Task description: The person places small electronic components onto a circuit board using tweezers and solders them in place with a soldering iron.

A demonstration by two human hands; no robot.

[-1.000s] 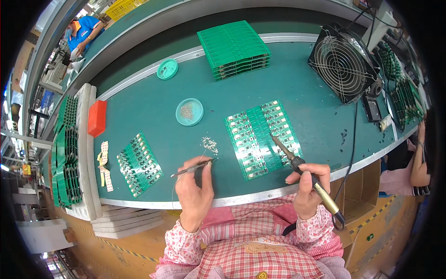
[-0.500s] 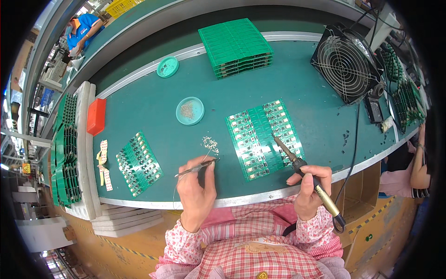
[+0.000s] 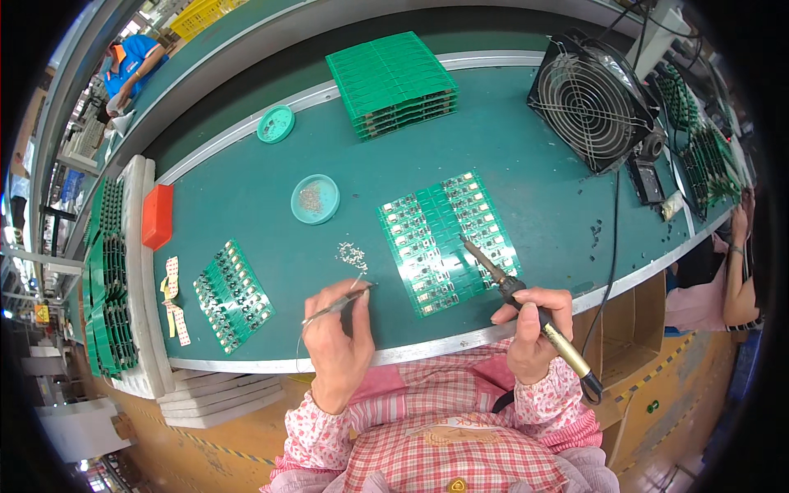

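My left hand [image 3: 339,349] is closed around thin metal tweezers [image 3: 335,306], whose tip points right, just short of the large circuit board panel [image 3: 440,215]. A fine wire runs up from the same hand toward a small heap of tiny pale components [image 3: 352,256]. My right hand [image 3: 534,333] grips a soldering iron [image 3: 511,287] with a brass-coloured handle. Its tip is over the middle of the large panel; whether it touches cannot be seen. A smaller populated board [image 3: 233,296] lies to the left.
Beyond stand a round dish of tiny parts [image 3: 316,199], another dish [image 3: 276,124] and stacked green boards [image 3: 393,82]. A black fan [image 3: 585,111] is at right, the iron's cord [image 3: 615,246] below it. A red box [image 3: 158,217] and racked boards [image 3: 111,279] are at left.
The whole view has shifted, so the bench things appear slightly further left. My left hand is a little nearer the large panel; the iron's tip stays over about the same spot.
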